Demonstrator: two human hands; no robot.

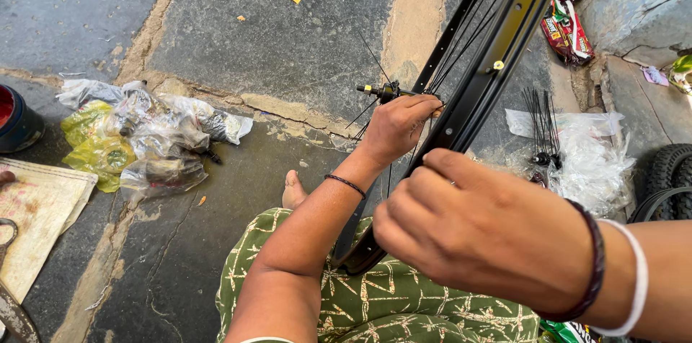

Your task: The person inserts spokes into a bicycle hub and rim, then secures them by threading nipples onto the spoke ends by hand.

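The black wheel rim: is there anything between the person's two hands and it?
Nothing visible. The right hand already rests on the black wheel rim near its lower part, and the left hand is past it, at the spokes beside the hub.

We note crumpled plastic bags [144, 137] on the stone floor [288, 33], a tyre [667, 177] at right, a red wrapper [566, 29], loose spokes [542, 130].

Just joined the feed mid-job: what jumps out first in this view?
A black bicycle rim runs diagonally from the lap to top right, the right hand pinching its edge while the left hand reaches among the spokes by the hub. Crumpled plastic bags lie left on the stone floor.
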